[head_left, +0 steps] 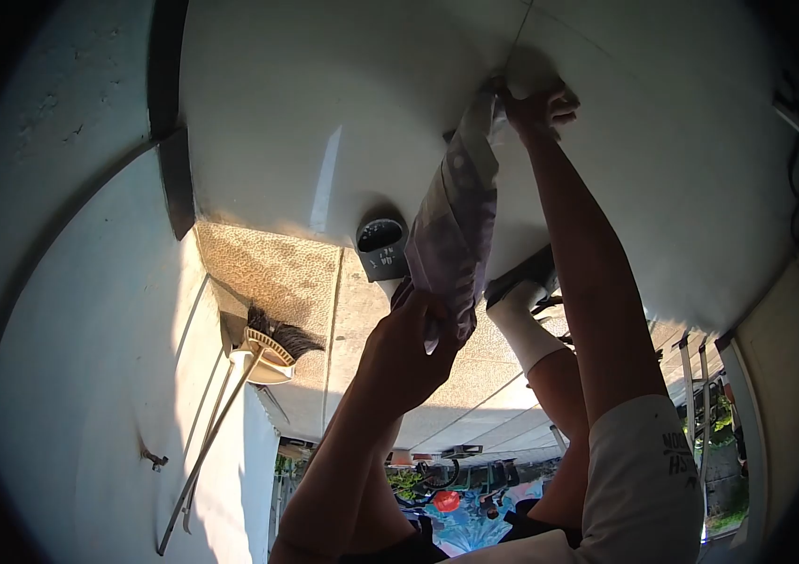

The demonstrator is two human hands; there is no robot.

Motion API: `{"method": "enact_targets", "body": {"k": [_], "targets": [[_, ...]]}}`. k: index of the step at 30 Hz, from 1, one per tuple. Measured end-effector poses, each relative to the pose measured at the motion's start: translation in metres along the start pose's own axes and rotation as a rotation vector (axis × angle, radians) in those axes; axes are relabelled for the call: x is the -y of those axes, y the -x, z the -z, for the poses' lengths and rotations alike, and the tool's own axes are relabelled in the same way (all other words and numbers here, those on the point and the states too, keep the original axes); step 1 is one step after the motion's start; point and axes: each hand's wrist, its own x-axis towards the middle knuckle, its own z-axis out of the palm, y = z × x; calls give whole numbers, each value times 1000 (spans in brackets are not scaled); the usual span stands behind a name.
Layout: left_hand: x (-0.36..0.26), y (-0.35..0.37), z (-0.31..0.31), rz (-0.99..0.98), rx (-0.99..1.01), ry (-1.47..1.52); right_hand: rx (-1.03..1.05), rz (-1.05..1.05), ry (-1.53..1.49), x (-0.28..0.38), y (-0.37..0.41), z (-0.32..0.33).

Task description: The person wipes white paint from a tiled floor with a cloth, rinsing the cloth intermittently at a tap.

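A long patterned cloth, pale at its far end and purplish nearer me, (457,207) stretches between my hands over the pale tiled floor. My left hand (409,352) is closed round its near, bunched end. At the far end, my right hand (537,111) pinches the narrow tip between thumb and finger, with its other fingers curled to the right. Some of that grip is in shadow. Beside the cloth's left edge is a dark slipper (383,251) with white lettering on one foot. My other foot, in a white sock (523,326), is right of the cloth.
A broom (272,346) and a long-handled dustpan (251,365) lean by the pale wall (70,357) at the left. Textured paving (268,273) borders the smooth floor (268,113). A metal ladder-like frame (690,376) stands at the right. Outdoor objects and plants appear at the bottom.
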Motion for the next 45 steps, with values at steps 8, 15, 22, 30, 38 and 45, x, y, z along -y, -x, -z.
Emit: {"method": "enact_targets", "body": {"k": [8,15,22,30,38,45], "targets": [[48,35,-49,127,663,-331,116,213,295,-139,173,-51],[8,34,-31,284,835,-508,94,261,178,-147,190,-65],[11,36,-31,219,789,-511,201,400,545,-151,205,-64],[4,45,-63,88,774,-503,90,321,479,-229,205,-27],[2,43,-92,-2,754,-595,-26,157,157,-296,189,-13],[-13,33,-94,88,697,-633,-133,-22,-17,-292,154,-9]]}}
